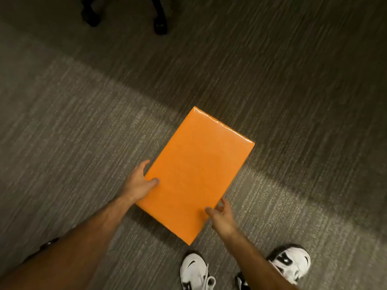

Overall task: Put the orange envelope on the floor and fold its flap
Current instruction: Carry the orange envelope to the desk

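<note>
Above a grey striped carpet floor (73,126), an orange envelope (194,174) is held flat between both hands, its long axis running from near the person's feet up and to the right. Whether its underside touches the carpet cannot be told, though a dark shadow lies along its lower left edge. The far short edge shines glossy where the flap end would be; no open flap shows from this side.

The left hand (139,183) grips the envelope's left long edge, thumb pressed on the top face and fingers curled under or beside the edge. The right hand (221,216) pinches the right long edge near the lower corner, thumb on top and fingers behind.

Just below the envelope's near corner stand two white and black sneakers, the left sneaker (195,271) and the right sneaker (290,262), the latter partly hidden by the right forearm. Well away at the top of the view, the black caster legs of a chair base (160,24) rest on the carpet in a darker, shaded zone. The carpet round the envelope carries nothing else.
</note>
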`<state>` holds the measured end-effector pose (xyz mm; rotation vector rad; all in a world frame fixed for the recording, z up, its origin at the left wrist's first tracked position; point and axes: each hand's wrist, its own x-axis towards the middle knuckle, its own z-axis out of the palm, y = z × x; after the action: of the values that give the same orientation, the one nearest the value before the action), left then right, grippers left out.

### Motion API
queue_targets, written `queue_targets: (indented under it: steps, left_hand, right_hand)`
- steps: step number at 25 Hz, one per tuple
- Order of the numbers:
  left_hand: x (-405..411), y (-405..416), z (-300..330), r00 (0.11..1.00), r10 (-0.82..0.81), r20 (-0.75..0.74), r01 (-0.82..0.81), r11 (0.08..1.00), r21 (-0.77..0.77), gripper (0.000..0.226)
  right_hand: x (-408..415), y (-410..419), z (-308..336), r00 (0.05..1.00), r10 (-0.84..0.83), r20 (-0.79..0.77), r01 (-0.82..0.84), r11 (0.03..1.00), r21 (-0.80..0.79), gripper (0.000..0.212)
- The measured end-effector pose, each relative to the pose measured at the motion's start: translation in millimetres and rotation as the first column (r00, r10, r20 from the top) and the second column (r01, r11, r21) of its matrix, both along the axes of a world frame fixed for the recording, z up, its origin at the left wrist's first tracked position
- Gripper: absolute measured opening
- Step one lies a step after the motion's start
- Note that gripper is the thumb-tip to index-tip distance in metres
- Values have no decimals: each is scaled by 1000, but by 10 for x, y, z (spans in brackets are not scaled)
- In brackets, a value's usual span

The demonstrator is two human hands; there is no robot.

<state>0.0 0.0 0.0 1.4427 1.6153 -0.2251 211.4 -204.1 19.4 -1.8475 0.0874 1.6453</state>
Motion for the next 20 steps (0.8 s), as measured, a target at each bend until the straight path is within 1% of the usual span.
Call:
queue_targets:
  steps: [1,2,4,7,9,11,14,17,20]
  left_hand:
    - [28,26,-2,999,36,-10,-37,999,-21,86]
    - [75,33,27,998,59,-26,-61,997,-57,85]
    - [123,-5,41,997,65,-46,-69,994,-85,77]
    - [245,-159,4,995,23,-94,-27,999,-47,67]
    - [192,-249,32,995,3,-97,-7,999,-40,64]
    - [180,-335,10,997,28,-66,-31,998,-53,64]
    - [256,-503,79,997,79,-16,-79,996,-37,63]
    - [498,-668,338,987,144,67,-144,990,5,55]
    - [851,-767,759,965,205,165,-210,978,14,48]
  right_hand:
    - [-2,42,-6,1000,-24,7,24,999,24,78]
    - [9,62,-7,1000,-13,7,13,999,36,78]
    - [47,68,-51,1000,10,-17,-9,1000,24,75]
    - [208,-66,-234,998,37,-46,-39,999,-35,61]
    - [215,-145,-287,998,69,-14,-70,996,-59,57]
    - [271,-210,-332,997,70,44,-67,995,-73,56]
    - [440,-276,-313,996,25,86,-21,998,-56,57]
    - [723,-403,-78,994,-16,109,22,999,-49,55]
    - [1058,-505,275,990,-54,127,60,997,-40,55]
